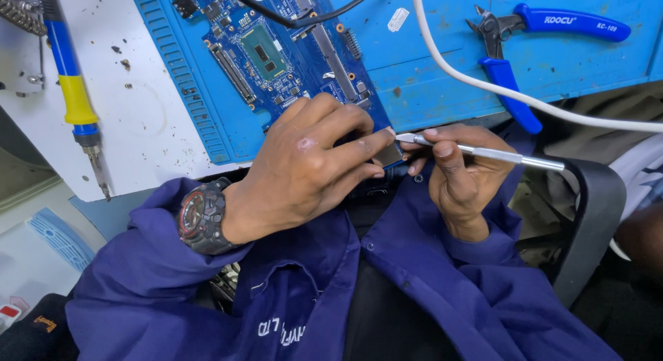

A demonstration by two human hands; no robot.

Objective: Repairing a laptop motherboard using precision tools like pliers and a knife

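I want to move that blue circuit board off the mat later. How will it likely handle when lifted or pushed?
The blue circuit board looks thin and flat, so probably stiff and light for its size. Its exposed chips and connectors suggest it is fragile. The left hand presses its near edge while the right hand holds a slim metal tool, and a black cable crosses it and may snag.

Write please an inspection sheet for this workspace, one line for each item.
Surface: blue mat over white bench top, speckled with debris.
Job's things: blue circuit board; slim metal tool.
Clutter: blue-handled cutters; soldering iron.
Grippers: left hand presses the board's near corner; right hand holds the tool, tip at that corner.
Cables: white cable; black cable.
Surroundings: wristwatch, blue jacket, black chair arm.
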